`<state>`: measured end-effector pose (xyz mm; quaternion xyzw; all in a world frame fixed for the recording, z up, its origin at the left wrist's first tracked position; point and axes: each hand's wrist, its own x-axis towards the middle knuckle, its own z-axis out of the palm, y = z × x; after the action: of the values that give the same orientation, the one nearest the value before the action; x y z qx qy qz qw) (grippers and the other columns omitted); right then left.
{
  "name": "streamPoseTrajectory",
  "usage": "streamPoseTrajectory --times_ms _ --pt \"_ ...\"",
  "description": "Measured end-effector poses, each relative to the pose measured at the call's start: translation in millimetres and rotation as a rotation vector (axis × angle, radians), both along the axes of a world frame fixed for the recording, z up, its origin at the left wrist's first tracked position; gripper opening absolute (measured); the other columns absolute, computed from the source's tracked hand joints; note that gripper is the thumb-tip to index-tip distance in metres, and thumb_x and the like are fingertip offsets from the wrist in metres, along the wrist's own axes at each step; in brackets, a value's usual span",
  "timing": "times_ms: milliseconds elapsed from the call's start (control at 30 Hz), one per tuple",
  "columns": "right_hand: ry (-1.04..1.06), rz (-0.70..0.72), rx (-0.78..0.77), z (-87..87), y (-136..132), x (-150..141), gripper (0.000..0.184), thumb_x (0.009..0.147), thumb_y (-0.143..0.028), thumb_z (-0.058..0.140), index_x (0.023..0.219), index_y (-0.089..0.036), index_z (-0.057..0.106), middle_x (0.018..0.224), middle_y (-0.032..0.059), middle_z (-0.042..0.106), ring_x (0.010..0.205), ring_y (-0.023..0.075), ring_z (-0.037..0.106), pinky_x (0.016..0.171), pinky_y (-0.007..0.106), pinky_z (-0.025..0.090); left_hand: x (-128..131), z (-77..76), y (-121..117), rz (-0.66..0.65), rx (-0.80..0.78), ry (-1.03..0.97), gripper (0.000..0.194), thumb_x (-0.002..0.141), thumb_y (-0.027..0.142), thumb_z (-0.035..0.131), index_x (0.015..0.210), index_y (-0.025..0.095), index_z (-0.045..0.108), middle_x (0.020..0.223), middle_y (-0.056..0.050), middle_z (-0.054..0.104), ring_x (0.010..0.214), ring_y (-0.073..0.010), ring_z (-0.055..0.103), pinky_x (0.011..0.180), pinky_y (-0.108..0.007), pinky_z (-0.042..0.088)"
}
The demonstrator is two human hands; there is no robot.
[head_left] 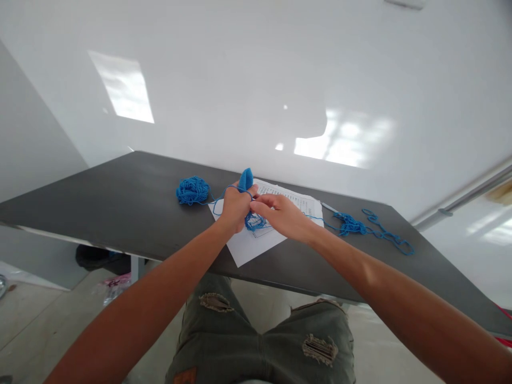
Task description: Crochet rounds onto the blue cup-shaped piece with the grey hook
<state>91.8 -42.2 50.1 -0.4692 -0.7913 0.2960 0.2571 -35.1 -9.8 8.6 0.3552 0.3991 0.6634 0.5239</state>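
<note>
My left hand (237, 207) is closed around a blue knitted or crocheted piece (246, 180), whose pointed end sticks up above the fingers. Loose loops of blue yarn (255, 222) hang below, between the two hands. My right hand (283, 212) meets the left one from the right, thumb and forefinger pinched together on the blue yarn; whether a thin tool is also in that pinch is hidden. A strand runs from my left hand to a ball of blue yarn (192, 190) lying on the left.
Printed white sheets (245, 250) lie on the dark table (120, 208) under my hands. To the right are a tangled heap of blue yarn (349, 224), a loose looped strand (396, 240) and a thin pale stick (328, 207). A white glossy wall (224, 96) stands behind the table.
</note>
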Motion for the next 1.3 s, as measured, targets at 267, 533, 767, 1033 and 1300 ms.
streamPoseTrajectory --times_ms 267,533,767,1033,1300 --pt "0.289 0.153 -0.312 -0.5 3 11 0.042 0.071 -0.054 0.083 0.067 -0.018 0.063 0.059 -0.0028 0.054 0.058 0.01 0.042 0.055 0.027 0.03 -12 0.6 -16 -0.137 0.036 0.256 0.019 0.069 0.015 0.082 0.067 0.02 0.063 0.053 0.002 0.056 0.049 -0.0101 0.044 0.045 -0.023 0.034" --pt "0.181 0.002 -0.08 49.6 32 42 0.016 0.082 -0.027 0.078 0.071 -0.017 0.07 0.058 -0.0008 0.056 0.057 0.0102 0.046 0.058 0.03 0.036 -58 29.8 -50 -0.611 -0.073 0.624 0.019 0.067 0.02 0.089 0.067 0.018 0.07 0.053 -0.004 0.061 0.04 -0.0099 0.043 0.037 -0.021 0.027" --pt "0.117 -0.376 0.129 33.8 84 54 0.022 0.084 -0.022 0.076 0.067 -0.017 0.064 0.065 0.0037 0.057 0.062 0.0138 0.048 0.061 0.035 0.039 -101 69.2 -71 -0.776 -0.017 0.615 0.03 0.06 0.027 0.099 0.081 0.02 0.079 0.058 -0.005 0.062 0.043 -0.0143 0.048 0.04 -0.028 0.038" --pt "0.501 -0.086 0.016 45.7 56 28 0.077 0.086 -0.089 0.055 0.13 -0.026 0.06 0.131 0.0144 0.064 0.119 0.0292 0.065 0.088 0.043 0.06 -65 114.6 -72 -0.081 0.346 0.167 0.014 0.096 0.021 0.073 0.085 0.013 0.07 0.067 -0.003 0.063 0.049 -0.0077 0.054 0.045 -0.019 0.035" --pt "0.6 0.539 -0.363 47.3 4 -11 0.077 0.062 -0.062 0.096 0.121 -0.025 0.065 0.116 0.009 0.074 0.114 0.0274 0.071 0.093 0.041 0.059 -32 148.1 -70 -0.221 0.42 0.141 0.019 0.102 0.024 0.068 0.087 0.011 0.069 0.072 -0.003 0.064 0.061 -0.0125 0.067 0.051 -0.018 0.041"
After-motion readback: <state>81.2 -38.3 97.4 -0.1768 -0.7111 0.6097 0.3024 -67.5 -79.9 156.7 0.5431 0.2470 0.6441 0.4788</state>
